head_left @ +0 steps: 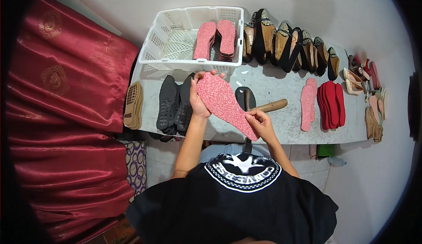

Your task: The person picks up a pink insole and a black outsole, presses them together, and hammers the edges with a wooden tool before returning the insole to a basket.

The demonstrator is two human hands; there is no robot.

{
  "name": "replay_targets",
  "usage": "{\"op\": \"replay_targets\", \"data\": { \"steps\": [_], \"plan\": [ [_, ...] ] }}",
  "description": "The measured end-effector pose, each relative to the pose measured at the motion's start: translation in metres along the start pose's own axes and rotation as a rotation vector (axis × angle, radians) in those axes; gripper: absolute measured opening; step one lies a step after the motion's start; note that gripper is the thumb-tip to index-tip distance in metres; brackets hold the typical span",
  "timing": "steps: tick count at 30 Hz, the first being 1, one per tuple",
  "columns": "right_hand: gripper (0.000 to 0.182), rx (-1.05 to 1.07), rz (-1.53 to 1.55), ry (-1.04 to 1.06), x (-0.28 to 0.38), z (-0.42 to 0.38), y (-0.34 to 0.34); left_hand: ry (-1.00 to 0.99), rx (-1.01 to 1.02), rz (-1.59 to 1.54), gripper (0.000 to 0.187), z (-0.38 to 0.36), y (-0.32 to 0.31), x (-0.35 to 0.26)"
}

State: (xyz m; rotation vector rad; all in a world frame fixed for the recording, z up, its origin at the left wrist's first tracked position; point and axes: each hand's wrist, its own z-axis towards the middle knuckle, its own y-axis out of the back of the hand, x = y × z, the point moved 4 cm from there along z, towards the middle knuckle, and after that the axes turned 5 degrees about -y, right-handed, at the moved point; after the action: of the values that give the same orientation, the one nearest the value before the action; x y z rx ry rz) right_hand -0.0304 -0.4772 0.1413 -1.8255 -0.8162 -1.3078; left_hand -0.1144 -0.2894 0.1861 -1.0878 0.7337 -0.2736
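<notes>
A pink patterned insole [224,101] is held up at a slant over the near side of the table. My left hand [200,97] grips its wide end, fingers curled behind the upper edge. At the narrow end, my right hand [260,123] pinches the heel between thumb and fingers. Just beyond the insole lies a hammer [270,106] with a wooden handle; its head rests by a dark oval piece [246,97]. Black soles [167,105] stand in a group left of my left hand, partly hidden by it.
A white plastic basket [149,62] at the back holds two stacks of pink insoles [226,37]. Several dark shoes [263,37] line the wall. On the right are more pink insoles [308,103], red insoles [330,105] and cream shoes [353,81]. Tan soles [133,105] sit at the left edge.
</notes>
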Motion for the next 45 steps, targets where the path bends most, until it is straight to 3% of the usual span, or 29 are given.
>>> {"op": "replay_targets", "data": {
  "steps": [12,21,22,25,26,29,33,36,39,45],
  "plan": [
    [0.011,-0.044,0.049,-0.054,0.013,0.013,0.003,0.023,-0.022,0.011,0.012,0.010,-0.013,0.005],
    [0.014,0.048,0.048,0.001,0.036,0.031,-0.003,0.004,0.012,-0.086,0.023,0.031,-0.011,-0.007],
    [0.022,0.156,-0.011,0.018,0.031,0.032,-0.001,0.003,-0.011,-0.108,0.025,0.032,-0.014,-0.010],
    [0.039,0.422,0.607,-0.299,0.037,0.021,-0.014,-0.010,-0.007,-0.089,0.031,0.034,-0.015,-0.013],
    [0.051,0.563,0.762,-0.313,0.040,0.016,-0.020,-0.005,0.004,-0.066,0.032,0.035,-0.018,-0.014],
    [0.053,0.849,1.043,-0.389,0.017,0.016,-0.025,0.010,0.016,0.030,0.038,0.036,-0.023,-0.011],
    [0.054,0.748,1.137,-0.439,0.021,0.013,-0.032,-0.037,-0.014,0.206,0.038,0.040,-0.016,-0.010],
    [0.056,0.642,0.984,-0.450,0.046,0.009,-0.027,-0.069,-0.011,0.248,0.034,0.043,-0.015,-0.016],
    [0.061,0.688,0.862,-0.452,0.035,0.014,-0.021,-0.065,0.001,0.221,0.032,0.041,-0.015,-0.017],
    [0.062,0.501,0.524,-0.370,0.033,0.018,-0.015,-0.119,-0.067,0.364,0.032,0.039,0.012,-0.023]
  ]
}}
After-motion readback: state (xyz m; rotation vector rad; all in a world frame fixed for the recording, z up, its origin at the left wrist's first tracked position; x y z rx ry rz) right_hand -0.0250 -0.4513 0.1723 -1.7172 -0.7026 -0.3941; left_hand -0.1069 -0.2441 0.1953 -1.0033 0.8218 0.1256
